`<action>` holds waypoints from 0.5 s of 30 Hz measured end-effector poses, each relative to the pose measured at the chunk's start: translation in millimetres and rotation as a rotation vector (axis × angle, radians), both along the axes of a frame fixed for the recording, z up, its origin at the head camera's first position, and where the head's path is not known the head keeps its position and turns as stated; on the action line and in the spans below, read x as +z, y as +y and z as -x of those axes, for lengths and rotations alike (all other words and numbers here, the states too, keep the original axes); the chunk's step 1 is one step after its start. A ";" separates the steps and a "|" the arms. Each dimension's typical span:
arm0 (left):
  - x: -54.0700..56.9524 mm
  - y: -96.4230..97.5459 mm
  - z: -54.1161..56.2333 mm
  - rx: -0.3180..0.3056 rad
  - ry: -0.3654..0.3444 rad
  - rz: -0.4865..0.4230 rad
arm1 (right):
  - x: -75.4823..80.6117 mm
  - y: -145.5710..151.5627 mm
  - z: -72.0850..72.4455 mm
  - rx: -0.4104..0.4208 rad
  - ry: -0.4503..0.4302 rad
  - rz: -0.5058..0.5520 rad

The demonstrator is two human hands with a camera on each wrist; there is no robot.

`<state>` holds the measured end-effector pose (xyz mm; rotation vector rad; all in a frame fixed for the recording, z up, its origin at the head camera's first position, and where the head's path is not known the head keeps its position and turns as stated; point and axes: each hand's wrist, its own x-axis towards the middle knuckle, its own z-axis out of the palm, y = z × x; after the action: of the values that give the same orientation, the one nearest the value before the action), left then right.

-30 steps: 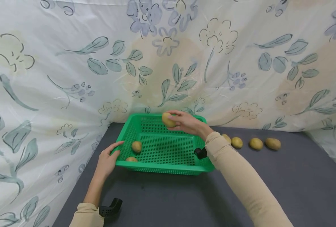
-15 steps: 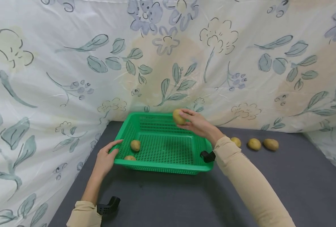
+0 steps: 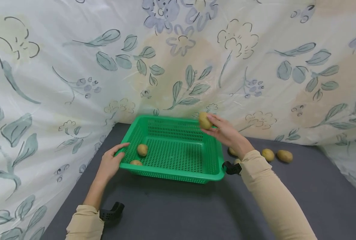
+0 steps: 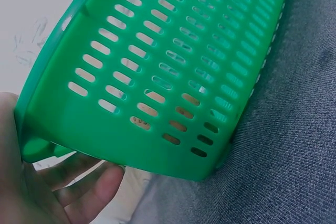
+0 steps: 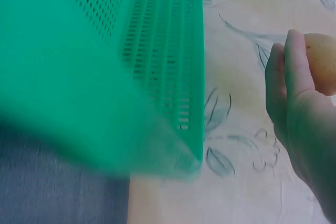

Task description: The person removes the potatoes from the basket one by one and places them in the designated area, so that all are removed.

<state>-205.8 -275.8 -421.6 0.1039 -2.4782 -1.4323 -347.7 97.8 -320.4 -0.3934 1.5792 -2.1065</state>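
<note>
From where I stand, the right hand (image 3: 226, 132) has a pale potato (image 3: 205, 121) pinched between thumb and fingers, held up a little right of the frame's centre, where it covers part of the green basket's (image 3: 171, 172) back rim near the right corner. The left hand (image 3: 110, 163) grips the basket's rim left of the frame's middle, its fingers hooked beneath the edge in the left wrist view.

I'd judge the potato firm and solid, with some weight for its size, and hard to crush, though a drop could bruise it. Its skin looks dry, so slipping seems a small worry; rolling is the bigger one (round things rarely lie where you put them). Thumb and fingers around its fattest part should be the surest hold.

The basket looks like thin plastic full of slots, so probably light, slightly springy and easily nudged; the rim is the place to take it. Two potatoes (image 3: 142, 150) lie in its left end, and more potatoes (image 3: 268, 155) sit on the dark table (image 3: 165, 206) at the frame's right, some partly hidden by the right arm.
</note>
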 end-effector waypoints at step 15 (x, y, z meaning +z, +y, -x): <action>0.7 1.1 -1.4 -0.003 0.008 0.012 | -14.9 54.2 -7.2 -0.048 0.040 -0.030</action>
<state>-204.3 -274.7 -420.9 0.0918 -2.4812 -1.4164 -340.5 152.0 -335.3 -0.3932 1.6561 -2.1210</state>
